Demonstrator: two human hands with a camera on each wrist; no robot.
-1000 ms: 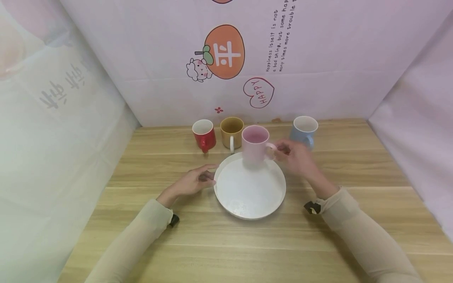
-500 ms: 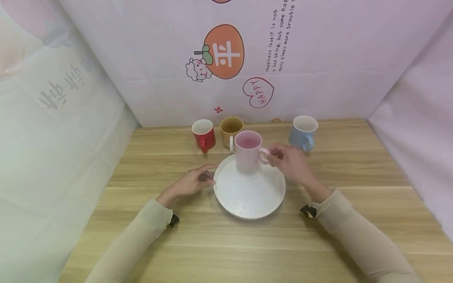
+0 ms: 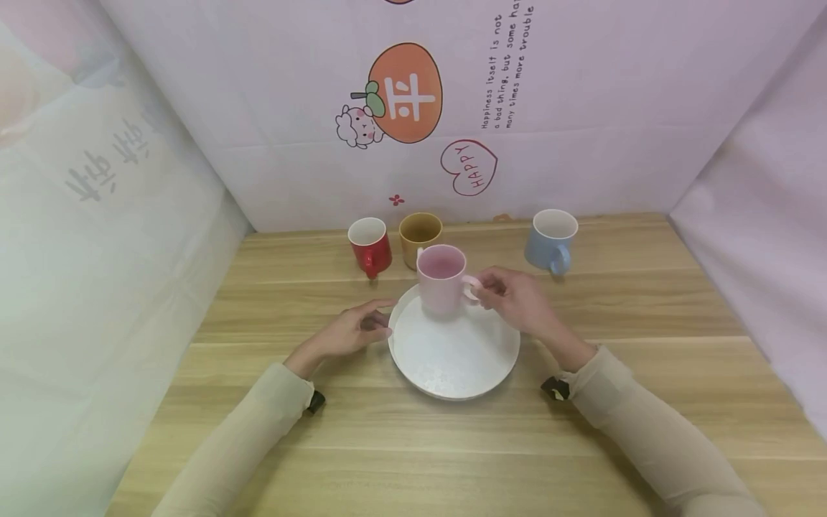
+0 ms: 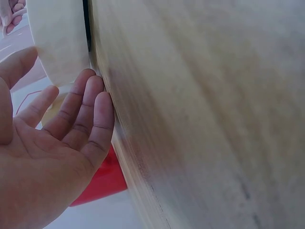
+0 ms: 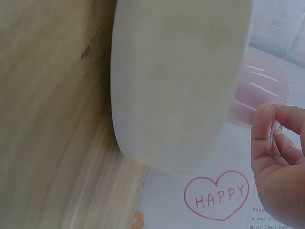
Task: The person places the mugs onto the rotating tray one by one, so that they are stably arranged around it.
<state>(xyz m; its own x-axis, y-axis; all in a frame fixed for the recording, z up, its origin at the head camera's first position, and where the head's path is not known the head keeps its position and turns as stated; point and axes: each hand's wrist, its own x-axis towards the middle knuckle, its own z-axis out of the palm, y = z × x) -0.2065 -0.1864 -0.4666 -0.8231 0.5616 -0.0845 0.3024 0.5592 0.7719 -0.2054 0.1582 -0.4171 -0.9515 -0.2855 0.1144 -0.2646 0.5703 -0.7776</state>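
Observation:
A pink mug [image 3: 441, 281] is upright over the far left part of a round white tray [image 3: 455, 352]; I cannot tell whether its base touches the tray. My right hand [image 3: 520, 301] pinches the mug's handle between thumb and fingers, which the right wrist view also shows at the pink mug [image 5: 264, 81]. At the tray's left rim lies my left hand [image 3: 349, 332], its fingers loosely extended. In the left wrist view, the fingertips of this left hand [image 4: 62, 129] come up against the tray's side [image 4: 62, 38].
Behind the tray stand a red mug [image 3: 372, 248] and a mustard mug [image 3: 418, 233], the latter partly hidden by the pink one. A light blue mug [image 3: 550, 240] stands at the back right. Printed cloth [image 3: 549, 165] walls the wooden table [image 3: 420, 459].
The pink mug, held by its handle, has moved left and slightly nearer over the tray, with my right hand following. My left hand has stayed at the tray's rim.

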